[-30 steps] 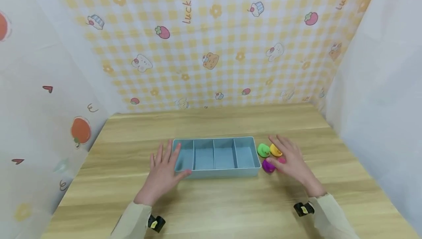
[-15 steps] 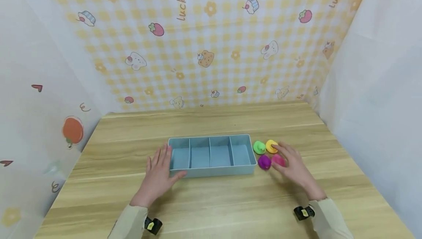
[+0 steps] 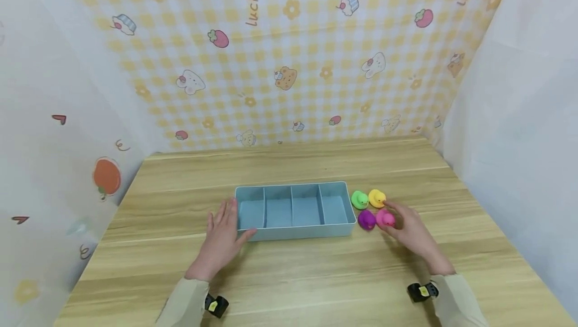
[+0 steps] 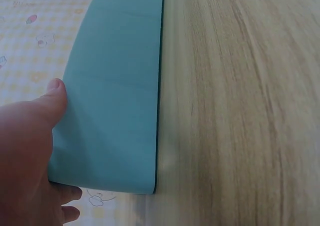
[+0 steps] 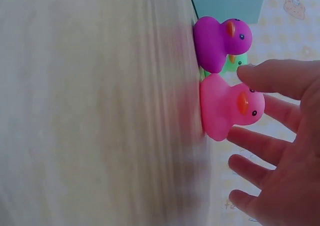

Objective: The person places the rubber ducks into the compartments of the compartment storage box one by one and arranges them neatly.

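Observation:
A light blue storage box (image 3: 295, 233) with upright dividers sits on the table. My left hand (image 3: 219, 247) rests at its left end, fingers fairly straight along the side and thumb against the front rim. The left wrist view shows that thumb (image 4: 56, 93) at the edge of the box's wall. My right hand (image 3: 413, 234) reaches around a pink rubber duck (image 3: 386, 218), thumb and index finger on either side, other fingers spread. Beside it are a purple rubber duck (image 3: 367, 220), a green rubber duck (image 3: 359, 200) and a yellow rubber duck (image 3: 377, 198).
The wood-grain table (image 3: 307, 282) runs back to a yellow checked cloth (image 3: 307, 96). White cloth walls stand on both sides, the left one (image 3: 81, 176) printed with pictures. The ducks are grouped close by the box's right end.
My right hand has drawn back a little from over the ducks and lowered around the pink one, which now shows more fully. The left hand's fingers have moved from over the box to its left side.

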A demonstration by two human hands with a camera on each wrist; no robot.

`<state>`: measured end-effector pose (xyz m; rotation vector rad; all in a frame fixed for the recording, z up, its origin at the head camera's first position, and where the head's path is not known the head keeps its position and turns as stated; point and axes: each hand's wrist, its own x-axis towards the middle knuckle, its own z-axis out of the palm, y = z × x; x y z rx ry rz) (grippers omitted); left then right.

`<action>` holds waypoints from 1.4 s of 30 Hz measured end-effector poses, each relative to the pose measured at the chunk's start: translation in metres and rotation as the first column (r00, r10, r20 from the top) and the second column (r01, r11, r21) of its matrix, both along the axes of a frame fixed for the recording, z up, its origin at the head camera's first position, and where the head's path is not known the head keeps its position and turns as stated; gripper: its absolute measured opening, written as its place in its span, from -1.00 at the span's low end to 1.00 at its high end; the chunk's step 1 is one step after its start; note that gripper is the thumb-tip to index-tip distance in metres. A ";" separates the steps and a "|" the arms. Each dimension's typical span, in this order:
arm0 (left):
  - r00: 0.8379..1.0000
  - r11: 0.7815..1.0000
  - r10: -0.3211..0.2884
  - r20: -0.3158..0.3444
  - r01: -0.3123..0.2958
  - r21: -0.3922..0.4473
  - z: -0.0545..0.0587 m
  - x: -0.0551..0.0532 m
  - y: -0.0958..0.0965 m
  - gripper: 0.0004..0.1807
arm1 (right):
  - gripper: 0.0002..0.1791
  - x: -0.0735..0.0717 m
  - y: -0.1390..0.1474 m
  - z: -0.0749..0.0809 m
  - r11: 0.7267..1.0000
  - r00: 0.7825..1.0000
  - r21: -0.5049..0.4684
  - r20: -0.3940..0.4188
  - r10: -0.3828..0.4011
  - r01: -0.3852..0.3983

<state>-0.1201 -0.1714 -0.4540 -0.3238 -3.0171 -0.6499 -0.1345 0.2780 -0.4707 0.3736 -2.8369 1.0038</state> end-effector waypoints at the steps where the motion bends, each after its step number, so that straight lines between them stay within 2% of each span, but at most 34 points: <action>1: 1.000 1.000 0.001 0.001 -0.001 0.005 0.000 0.000 0.001 0.01 | -0.33 0.000 0.001 0.000 1.000 1.000 -0.008 0.015 -0.002 0.002; 8: 1.000 1.000 0.008 0.017 -0.008 0.015 -0.001 0.000 0.002 0.02 | -0.37 0.004 0.001 0.002 1.000 0.996 -0.022 0.089 -0.001 0.003; 18: 0.999 1.000 0.011 0.051 -0.012 0.019 0.002 0.000 0.001 0.03 | -0.49 0.002 -0.001 0.002 1.000 0.994 0.004 0.105 -0.024 0.023; 23: 0.999 0.999 0.020 0.049 -0.022 0.025 0.003 0.002 -0.001 0.02 | -0.50 0.001 -0.004 0.004 1.000 0.996 -0.002 0.090 -0.022 0.022; 28: 0.999 0.999 0.019 0.040 -0.021 0.035 0.001 0.001 -0.001 0.02 | -0.54 0.003 -0.003 0.007 0.999 0.997 0.007 0.050 -0.052 0.052; 34: 0.999 0.999 0.019 0.030 -0.020 0.049 -0.001 0.000 0.001 0.01 | -0.56 0.008 0.001 0.015 0.995 0.994 0.016 0.057 -0.095 0.094; 42: 0.998 0.999 0.030 0.049 -0.033 0.041 0.002 0.001 -0.002 0.01 | -0.59 0.005 -0.007 0.031 0.995 0.993 0.024 -0.068 -0.094 0.096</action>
